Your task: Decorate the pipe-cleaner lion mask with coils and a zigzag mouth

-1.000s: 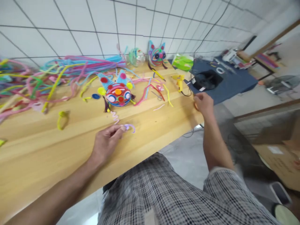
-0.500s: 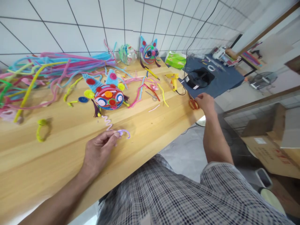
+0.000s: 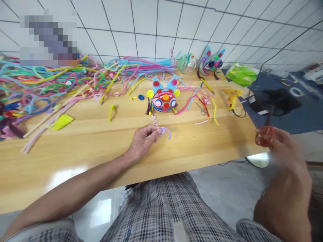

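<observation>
The orange-handled scissors (image 3: 264, 136), which half a second ago were at the table (image 3: 181, 151) edge under the reaching fingers, are now raised in the right hand (image 3: 285, 148); the view has also swung leftward. With the striped cat-like face (image 3: 164, 99) as the landmark, the scissors are well to its right and nearer the body. That hand is closed around the handles, blades pointing away, probably because this is a safe way to carry them; blur hides the exact finger placement and whether the blades are parted.

Well apart from it, just on the near side of the face, the left hand (image 3: 145, 141) pinches a purple curl (image 3: 167, 132) between thumb and fingertips. Only its end is gripped, seemingly so the curved part sticks out free. Between that hand and the face lies a pink zigzag strip (image 3: 154, 119).

Left of the face is a bent yellow piece (image 3: 111, 113); to its right lie small scissors (image 3: 201, 108) among loose strips, and farther right a yellow glue gun (image 3: 233, 97), perhaps set there to keep its cord aside. Beyond the face, a stem bundle (image 3: 148, 65), a clear ball (image 3: 188, 63) and a second cat-like face (image 3: 212, 64) stand along the wall, likely to leave the front free for handwork.
</observation>
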Demonstrator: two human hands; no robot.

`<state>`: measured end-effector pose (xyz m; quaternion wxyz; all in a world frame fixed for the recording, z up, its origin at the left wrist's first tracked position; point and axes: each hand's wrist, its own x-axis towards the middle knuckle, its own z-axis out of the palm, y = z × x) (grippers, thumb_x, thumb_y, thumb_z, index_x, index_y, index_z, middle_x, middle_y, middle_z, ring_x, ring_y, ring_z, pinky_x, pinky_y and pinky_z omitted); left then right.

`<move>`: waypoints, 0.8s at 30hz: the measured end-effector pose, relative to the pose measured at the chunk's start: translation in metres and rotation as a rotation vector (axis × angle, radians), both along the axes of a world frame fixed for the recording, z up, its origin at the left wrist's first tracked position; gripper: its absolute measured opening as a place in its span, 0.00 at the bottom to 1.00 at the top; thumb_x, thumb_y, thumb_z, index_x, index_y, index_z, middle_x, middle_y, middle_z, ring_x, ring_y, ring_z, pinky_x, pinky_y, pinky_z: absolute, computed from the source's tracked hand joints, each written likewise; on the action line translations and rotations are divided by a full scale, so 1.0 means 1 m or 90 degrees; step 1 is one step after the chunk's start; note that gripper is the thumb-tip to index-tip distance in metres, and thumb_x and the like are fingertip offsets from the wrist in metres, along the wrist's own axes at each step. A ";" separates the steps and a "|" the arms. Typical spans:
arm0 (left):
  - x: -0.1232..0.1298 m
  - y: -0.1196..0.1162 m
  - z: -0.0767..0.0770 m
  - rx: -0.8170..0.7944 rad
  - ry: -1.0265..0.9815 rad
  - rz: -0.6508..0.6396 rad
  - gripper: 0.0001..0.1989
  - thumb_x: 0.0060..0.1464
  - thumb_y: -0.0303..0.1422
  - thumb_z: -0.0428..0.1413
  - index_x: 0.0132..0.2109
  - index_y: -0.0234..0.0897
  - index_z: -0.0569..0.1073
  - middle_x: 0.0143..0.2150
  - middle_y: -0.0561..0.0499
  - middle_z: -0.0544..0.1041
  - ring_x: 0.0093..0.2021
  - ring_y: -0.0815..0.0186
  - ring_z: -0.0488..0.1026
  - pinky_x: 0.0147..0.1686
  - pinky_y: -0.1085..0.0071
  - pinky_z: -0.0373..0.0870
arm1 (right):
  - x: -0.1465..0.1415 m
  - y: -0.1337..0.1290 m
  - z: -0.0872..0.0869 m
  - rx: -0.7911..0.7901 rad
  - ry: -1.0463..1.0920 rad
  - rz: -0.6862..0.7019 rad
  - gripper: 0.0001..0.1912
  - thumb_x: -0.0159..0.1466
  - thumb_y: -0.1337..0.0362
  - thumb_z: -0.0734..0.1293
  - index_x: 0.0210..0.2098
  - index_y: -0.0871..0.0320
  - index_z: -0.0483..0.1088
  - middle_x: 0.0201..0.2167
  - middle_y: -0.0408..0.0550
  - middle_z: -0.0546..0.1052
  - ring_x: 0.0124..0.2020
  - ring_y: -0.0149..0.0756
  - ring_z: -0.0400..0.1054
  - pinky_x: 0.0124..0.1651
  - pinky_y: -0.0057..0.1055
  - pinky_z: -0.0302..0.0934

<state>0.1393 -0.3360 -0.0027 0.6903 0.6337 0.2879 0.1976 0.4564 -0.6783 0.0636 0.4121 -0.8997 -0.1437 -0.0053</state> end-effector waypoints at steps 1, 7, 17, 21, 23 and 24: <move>0.001 0.001 0.002 -0.003 -0.009 0.002 0.19 0.53 0.49 0.70 0.32 0.36 0.82 0.29 0.51 0.81 0.26 0.72 0.69 0.28 0.74 0.66 | -0.015 0.004 0.000 0.088 0.073 0.020 0.18 0.50 0.47 0.80 0.33 0.49 0.76 0.32 0.51 0.78 0.26 0.39 0.68 0.33 0.42 0.63; 0.003 0.001 0.006 0.063 -0.023 0.010 0.17 0.57 0.47 0.68 0.34 0.36 0.83 0.27 0.53 0.79 0.26 0.71 0.70 0.29 0.73 0.67 | -0.104 0.066 -0.008 0.157 0.412 0.389 0.32 0.59 0.46 0.82 0.58 0.47 0.77 0.36 0.48 0.76 0.33 0.41 0.72 0.33 0.37 0.66; -0.001 -0.001 0.002 0.238 -0.075 -0.001 0.11 0.66 0.38 0.63 0.40 0.37 0.86 0.32 0.52 0.85 0.29 0.70 0.73 0.32 0.74 0.68 | -0.161 0.141 -0.014 -0.153 0.271 0.616 0.19 0.67 0.46 0.72 0.46 0.54 0.76 0.32 0.42 0.75 0.32 0.36 0.68 0.37 0.32 0.61; -0.003 -0.003 0.002 0.292 -0.091 -0.026 0.10 0.68 0.36 0.62 0.41 0.37 0.86 0.32 0.52 0.85 0.28 0.71 0.73 0.31 0.74 0.67 | -0.165 0.144 -0.020 -0.182 0.180 0.600 0.13 0.67 0.54 0.72 0.45 0.53 0.74 0.30 0.40 0.74 0.31 0.35 0.67 0.38 0.32 0.61; -0.004 -0.004 0.002 0.302 -0.096 -0.044 0.09 0.68 0.35 0.62 0.42 0.38 0.86 0.32 0.52 0.85 0.28 0.71 0.73 0.31 0.74 0.67 | -0.168 0.146 -0.021 -0.184 0.137 0.599 0.12 0.66 0.57 0.73 0.46 0.53 0.74 0.30 0.39 0.74 0.30 0.35 0.67 0.38 0.32 0.60; -0.004 -0.005 0.001 0.302 -0.097 -0.052 0.09 0.68 0.35 0.62 0.42 0.38 0.86 0.31 0.52 0.85 0.28 0.71 0.72 0.30 0.75 0.66 | -0.170 0.148 -0.022 -0.185 0.118 0.599 0.12 0.65 0.58 0.73 0.46 0.53 0.73 0.30 0.39 0.74 0.30 0.35 0.67 0.38 0.32 0.60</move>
